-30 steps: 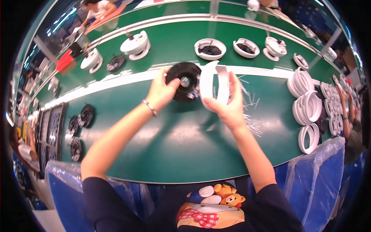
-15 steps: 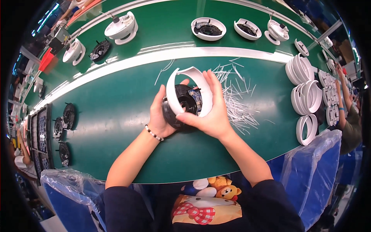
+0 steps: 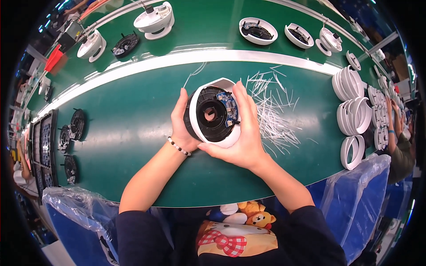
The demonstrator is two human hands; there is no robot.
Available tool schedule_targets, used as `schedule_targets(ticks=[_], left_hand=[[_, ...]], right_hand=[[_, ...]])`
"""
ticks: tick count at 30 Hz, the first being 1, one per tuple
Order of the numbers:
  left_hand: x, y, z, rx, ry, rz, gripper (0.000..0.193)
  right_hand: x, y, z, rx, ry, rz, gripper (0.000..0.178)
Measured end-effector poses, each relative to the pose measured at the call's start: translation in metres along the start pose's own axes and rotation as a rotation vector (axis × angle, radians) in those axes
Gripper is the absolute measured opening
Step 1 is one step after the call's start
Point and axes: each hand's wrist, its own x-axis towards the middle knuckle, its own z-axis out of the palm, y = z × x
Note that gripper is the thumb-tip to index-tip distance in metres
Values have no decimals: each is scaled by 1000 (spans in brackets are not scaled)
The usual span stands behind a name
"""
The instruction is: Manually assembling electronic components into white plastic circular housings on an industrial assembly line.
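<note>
Above the middle of the green table I hold a black round plastic base [image 3: 205, 101] with a hole at its centre. A blue circuit board [image 3: 226, 106] is fixed on its right side. Around the base sits a white plastic ring [image 3: 195, 116], tilted, with its cut-out part facing away from me. My left hand [image 3: 181, 126] is closed about the base's left and under side, its thumb up and some fingers hidden. My right hand [image 3: 243, 137] grips the ring's right side, thumb along the near rim and fingers over the far right.
Thin white strips [image 3: 273, 117] lie scattered right of my hands. White rings [image 3: 347, 84] stand stacked at the right. Several black bases [image 3: 77, 124] and a black tray [image 3: 44, 150] of circuit boards are at the left. White housings [image 3: 258, 32] rest beyond the white rail [image 3: 222, 56].
The ring has come down around the black base, which now shows inside it. Both have turned to face me more. My hands remain on them.
</note>
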Motion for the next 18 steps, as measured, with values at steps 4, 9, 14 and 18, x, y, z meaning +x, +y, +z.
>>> schedule_targets(ticks=[4,9,14,18], left_hand=[[-1,-1,3,16,25,2,59],[0,-2,5,-24,19,87,57],[0,-6,4,14,22,172,48],[-2,-7,10,-25,6,128,48]], right_hand=[[1,7,-2,-1,-3,-24,107],[6,13,-10,610,-57,197,107],[4,7,-5,135,-6,27,104],[5,10,-11,129,-43,-50,108]])
